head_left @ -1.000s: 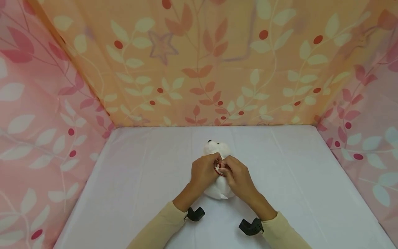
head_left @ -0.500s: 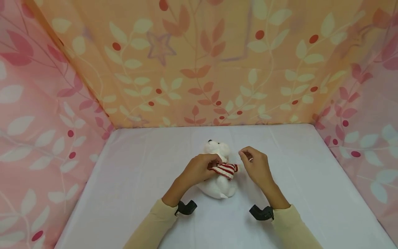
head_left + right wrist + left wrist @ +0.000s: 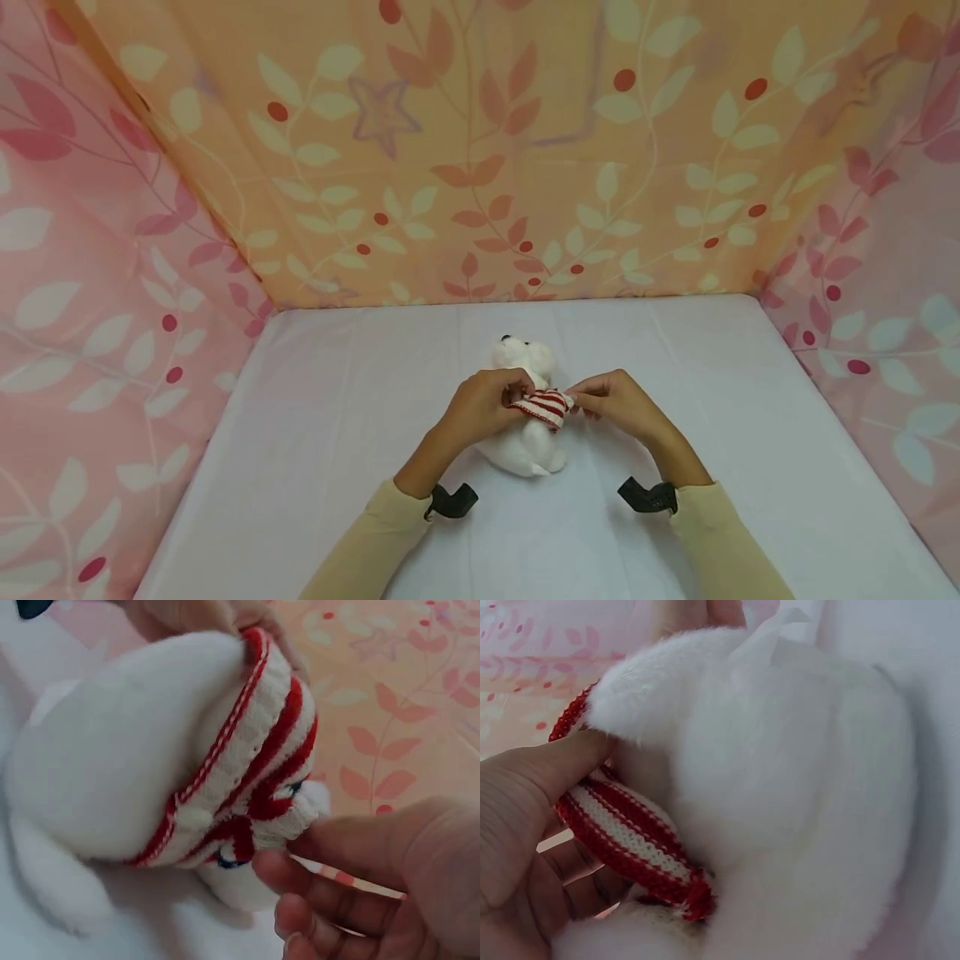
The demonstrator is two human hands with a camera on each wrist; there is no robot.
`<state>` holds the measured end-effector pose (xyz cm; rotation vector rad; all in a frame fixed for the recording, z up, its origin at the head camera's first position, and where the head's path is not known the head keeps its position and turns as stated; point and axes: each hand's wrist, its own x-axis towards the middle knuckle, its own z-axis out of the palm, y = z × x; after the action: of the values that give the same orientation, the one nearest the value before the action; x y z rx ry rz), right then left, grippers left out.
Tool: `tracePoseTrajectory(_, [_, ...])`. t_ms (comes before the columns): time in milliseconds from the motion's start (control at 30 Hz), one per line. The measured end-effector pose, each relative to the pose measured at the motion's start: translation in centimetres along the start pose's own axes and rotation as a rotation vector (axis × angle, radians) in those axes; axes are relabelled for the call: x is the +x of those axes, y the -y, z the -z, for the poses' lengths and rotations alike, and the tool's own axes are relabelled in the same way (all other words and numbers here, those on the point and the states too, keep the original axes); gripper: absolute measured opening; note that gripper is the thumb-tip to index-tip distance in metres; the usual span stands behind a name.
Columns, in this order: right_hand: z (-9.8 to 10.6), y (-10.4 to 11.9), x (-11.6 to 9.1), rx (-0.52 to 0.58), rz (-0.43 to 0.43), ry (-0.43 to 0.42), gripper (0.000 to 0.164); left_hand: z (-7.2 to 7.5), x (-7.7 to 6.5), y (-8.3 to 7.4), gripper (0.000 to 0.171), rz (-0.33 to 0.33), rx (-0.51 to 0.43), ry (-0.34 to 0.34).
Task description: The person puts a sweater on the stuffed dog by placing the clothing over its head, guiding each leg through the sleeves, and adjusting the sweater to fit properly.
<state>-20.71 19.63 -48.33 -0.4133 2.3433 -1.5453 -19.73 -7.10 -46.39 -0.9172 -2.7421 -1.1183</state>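
Red-and-white striped knitted garment (image 3: 547, 406) lies across the white plush toy (image 3: 523, 358), my left hand (image 3: 482, 404) gripping its hem (image 3: 626, 855), my right hand (image 3: 622, 406) opposite, pinching its cream end (image 3: 285, 825).

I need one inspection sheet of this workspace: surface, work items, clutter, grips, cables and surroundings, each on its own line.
Surface: white cloth, faintly creased.
Job's things: white plush animal toy; red-and-white striped knitted garment on its upper body.
Clutter: nothing seen.
Grips: both bare hands; left grip holds the garment's edge, right grip pinches its white knitted part.
Cables: nothing seen.
Surroundings: orange leaf-print fabric backdrop, pink leaf-print fabric sides.
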Motion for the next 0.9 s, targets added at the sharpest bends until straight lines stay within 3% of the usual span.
tracePoseTrajectory(133, [-0.4, 0.5, 0.0, 0.037, -0.010, 0.032, 0.028, -0.4, 0.0, -0.2, 0.025, 0.000, 0.060, -0.059])
tracePoseTrajectory(233, [-1.1, 1.5, -0.4, -0.022, 0.016, 0.043, 0.030, -0.8, 0.0, -0.2, 0.028, -0.013, 0.115, -0.123])
tracePoseTrajectory(300, [-2.0, 2.1, -0.6, -0.095, 0.058, 0.012, 0.040, -1.1, 0.0, -0.1, 0.030, -0.015, 0.144, -0.159])
tracePoseTrajectory(467, [-4.6, 3.1, -0.7, -0.266, 0.187, -0.212, 0.046, -0.9, 0.0, -0.2, 0.027, -0.061, 0.211, -0.218])
tracePoseTrajectory(600, [-6.0, 2.9, -0.5, -0.239, 0.256, -0.400, 0.041, -0.5, -0.1, -0.5, 0.010, -0.192, 0.306, -0.263])
tracePoseTrajectory(667, [-6.5, 2.7, -0.3, -0.210, 0.295, -0.469, 0.040, -0.5, -0.1, -0.4, 0.015, -0.247, 0.336, -0.279])
tracePoseTrajectory(900, [-7.4, 2.3, 0.1, -0.193, 0.391, -0.604, 0.040, -0.1, 0.0, 0.0, 0.018, -0.367, 0.241, -0.316])
